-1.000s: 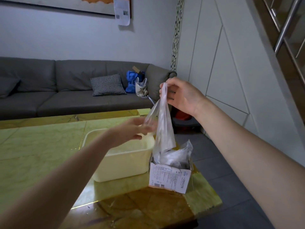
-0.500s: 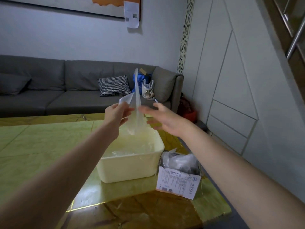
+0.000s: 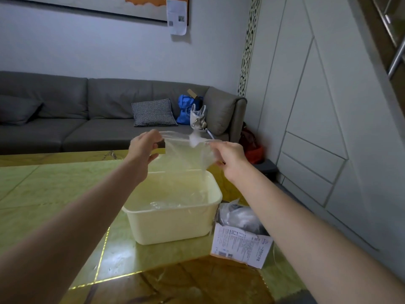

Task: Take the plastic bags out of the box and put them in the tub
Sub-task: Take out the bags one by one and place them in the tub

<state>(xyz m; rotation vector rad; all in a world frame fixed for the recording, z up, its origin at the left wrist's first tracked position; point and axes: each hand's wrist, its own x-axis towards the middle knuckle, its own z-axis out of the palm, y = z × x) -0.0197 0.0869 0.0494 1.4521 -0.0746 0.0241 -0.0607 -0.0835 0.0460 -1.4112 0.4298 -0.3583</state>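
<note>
Each grip pinches 1 top corner of the clear thin plastic bag [image 3: 186,150], left hand [image 3: 143,150] and right hand [image 3: 228,157]; it hangs stretched crosswise directly above the cream rectangular plastic tub [image 3: 173,224] near the table's right edge.

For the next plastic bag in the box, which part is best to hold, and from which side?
Pinch the crumpled tip of the plastic bags that sticks up above the open top of the box, coming straight down from above. The box walls enclose the rest, and the tub stands close on its left, so a side approach looks blocked.
</note>
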